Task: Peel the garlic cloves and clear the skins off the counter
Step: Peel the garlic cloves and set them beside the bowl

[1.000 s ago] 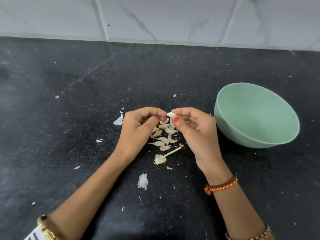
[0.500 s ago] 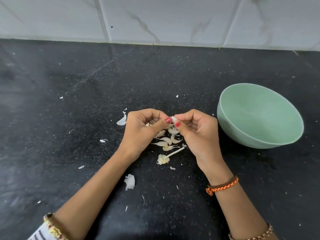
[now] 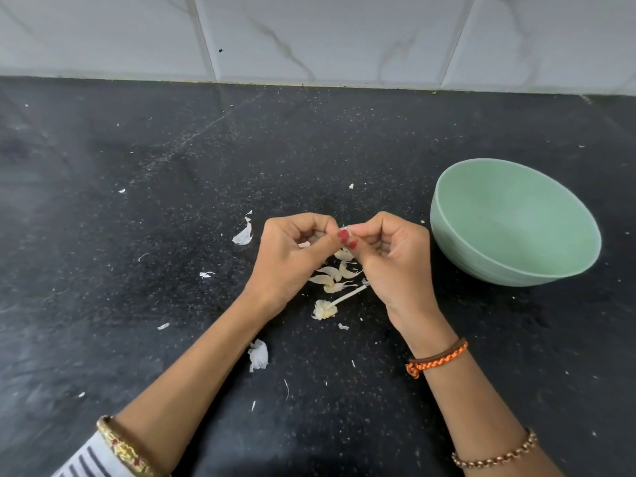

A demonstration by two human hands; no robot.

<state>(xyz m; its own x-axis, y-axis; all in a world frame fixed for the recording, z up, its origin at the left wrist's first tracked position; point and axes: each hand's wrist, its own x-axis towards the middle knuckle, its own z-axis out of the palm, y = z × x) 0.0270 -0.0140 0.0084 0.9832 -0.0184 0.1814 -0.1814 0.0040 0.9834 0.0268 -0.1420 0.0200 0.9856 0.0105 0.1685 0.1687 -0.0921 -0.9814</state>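
My left hand (image 3: 290, 256) and my right hand (image 3: 395, 256) meet thumb to thumb above the black counter (image 3: 137, 201), both pinching one small garlic clove (image 3: 345, 228), of which only a pale tip shows between the fingers. Under the hands lies a cluster of several unpeeled cloves (image 3: 330, 277). A bare garlic stem with its root base (image 3: 327, 308) lies just in front of them. Loose white skins lie around: one left of my left hand (image 3: 243, 235), one by my left forearm (image 3: 258, 354), and small flakes (image 3: 206, 274).
An empty pale green bowl (image 3: 447, 215) stands on the counter right of my right hand, a short gap away. A white marble-tiled wall (image 3: 309, 36) closes off the back of the counter. Tiny skin crumbs dot the dark surface.
Both hands have closed tighter round the clove, thumbs pressed together, so less of it shows. The skin piece by my left forearm sits further left than a second ago.
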